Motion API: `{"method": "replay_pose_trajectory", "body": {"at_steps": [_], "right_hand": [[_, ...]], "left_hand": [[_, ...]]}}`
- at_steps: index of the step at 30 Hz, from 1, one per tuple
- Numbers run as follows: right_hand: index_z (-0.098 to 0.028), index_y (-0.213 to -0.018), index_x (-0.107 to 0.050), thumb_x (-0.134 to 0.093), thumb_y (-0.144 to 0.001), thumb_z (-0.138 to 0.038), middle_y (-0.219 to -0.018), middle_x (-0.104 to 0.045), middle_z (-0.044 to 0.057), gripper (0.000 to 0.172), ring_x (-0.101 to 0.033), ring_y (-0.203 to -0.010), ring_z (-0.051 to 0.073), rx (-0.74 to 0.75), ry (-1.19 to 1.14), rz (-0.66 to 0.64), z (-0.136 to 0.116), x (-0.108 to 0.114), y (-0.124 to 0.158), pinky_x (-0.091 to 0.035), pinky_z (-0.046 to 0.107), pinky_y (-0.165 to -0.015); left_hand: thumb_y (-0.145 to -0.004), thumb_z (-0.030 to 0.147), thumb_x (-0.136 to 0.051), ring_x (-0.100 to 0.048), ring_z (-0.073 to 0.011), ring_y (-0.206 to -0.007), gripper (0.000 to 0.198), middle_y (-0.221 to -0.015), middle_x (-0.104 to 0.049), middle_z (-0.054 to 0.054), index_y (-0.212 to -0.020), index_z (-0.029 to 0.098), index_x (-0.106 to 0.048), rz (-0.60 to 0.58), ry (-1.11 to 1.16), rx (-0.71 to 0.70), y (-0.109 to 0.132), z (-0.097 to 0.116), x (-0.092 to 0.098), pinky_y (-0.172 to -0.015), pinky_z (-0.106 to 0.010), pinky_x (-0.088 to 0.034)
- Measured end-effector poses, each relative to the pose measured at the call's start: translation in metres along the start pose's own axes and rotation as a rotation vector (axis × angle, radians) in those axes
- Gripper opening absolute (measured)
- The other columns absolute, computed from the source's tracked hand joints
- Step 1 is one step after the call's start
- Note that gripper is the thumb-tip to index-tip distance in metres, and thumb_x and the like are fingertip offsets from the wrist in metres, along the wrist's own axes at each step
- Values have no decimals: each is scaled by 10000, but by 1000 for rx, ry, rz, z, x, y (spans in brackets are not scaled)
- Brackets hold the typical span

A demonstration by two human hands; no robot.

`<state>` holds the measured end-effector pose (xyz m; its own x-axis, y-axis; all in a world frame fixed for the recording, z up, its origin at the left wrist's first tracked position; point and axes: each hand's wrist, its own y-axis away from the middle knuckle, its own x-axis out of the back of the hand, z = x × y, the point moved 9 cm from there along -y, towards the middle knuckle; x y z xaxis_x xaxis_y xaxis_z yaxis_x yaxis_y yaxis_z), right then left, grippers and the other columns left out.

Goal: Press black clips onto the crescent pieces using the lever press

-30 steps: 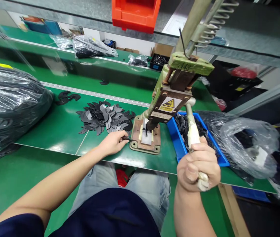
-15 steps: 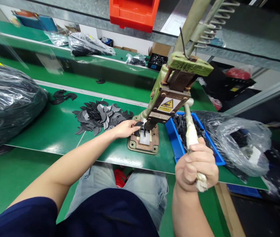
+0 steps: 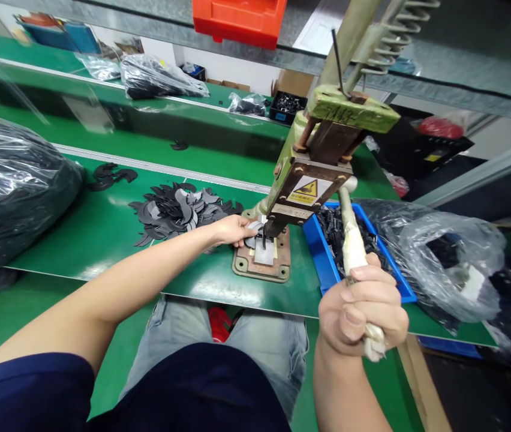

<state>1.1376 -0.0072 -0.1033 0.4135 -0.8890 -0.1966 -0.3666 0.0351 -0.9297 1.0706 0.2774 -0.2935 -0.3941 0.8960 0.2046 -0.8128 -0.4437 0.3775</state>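
Observation:
My left hand [image 3: 232, 230] pinches a curved grey piece [image 3: 252, 233] at the base of a green hand press [image 3: 312, 174]. The piece lies beside the metal plate [image 3: 263, 254] under the press ram, and its far end is partly hidden there. My right hand [image 3: 363, 309] is wrapped round the tape-covered press lever [image 3: 353, 240], which slants down toward me. Left of the press, a loose pile of curved black and grey pieces [image 3: 179, 210] covers part of the green table [image 3: 102, 252].
A blue bin [image 3: 318, 258] of small black parts stands right of the press, beside a clear plastic bag [image 3: 453, 258]. A large filled bag [image 3: 12, 192] bulges at the left. Overhead, a red bin [image 3: 240, 21] sits on a metal shelf [image 3: 156, 27].
The piece in my left hand now shows a light grey face where a dark one showed before. My right hand stays on the lever. The view has shifted slightly.

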Motion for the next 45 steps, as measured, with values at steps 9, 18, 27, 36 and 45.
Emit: {"method": "replay_pose_trajectory", "body": {"at_steps": [9,18,27,36,45], "right_hand": [[-266,-1016,-707,-728,-891,-471,-818,-615,-9,241,-671,-800,175,99,-95,34,-7,-20,-73,-586,459,-895],[-179,-1292,-660,-722,-919,-350,-1225,-651,86,415,-704,-1161,219,-77,0,82,22,-12,-75,-549,411,-1023],[-232,-1175,-697,-773,-893,-401,-1098,-776,68,337,-754,-965,198,-880,-86,-807,73,-67,130,-634,365,-894],[-234,-966,-689,-734,-925,-434,-945,-740,38,209,-698,-859,183,-846,-81,-678,61,-69,142,-581,329,-803],[-236,-950,-640,-640,-987,-409,-895,-720,26,177,-683,-791,172,-791,-35,-656,48,-61,137,-571,314,-725]], "left_hand": [[-913,420,-817,-560,-102,-388,328,-525,-672,-25,-805,162,-646,54,177,180,10,-9,-7,-427,-187,-431],[-894,499,-822,-604,-107,-462,404,-547,-659,-5,-830,168,-598,36,272,8,44,0,-5,-475,-189,-471],[-882,640,-756,-623,-127,-485,482,-569,-664,-2,-812,191,-593,-59,154,-163,125,30,-24,-483,-208,-473],[-865,620,-756,-667,-165,-505,448,-556,-632,18,-783,214,-585,1,72,-172,136,38,-31,-462,-226,-470],[-830,682,-765,-607,-137,-454,507,-538,-640,14,-804,204,-597,-177,215,-105,133,34,-51,-466,-232,-458]]}}
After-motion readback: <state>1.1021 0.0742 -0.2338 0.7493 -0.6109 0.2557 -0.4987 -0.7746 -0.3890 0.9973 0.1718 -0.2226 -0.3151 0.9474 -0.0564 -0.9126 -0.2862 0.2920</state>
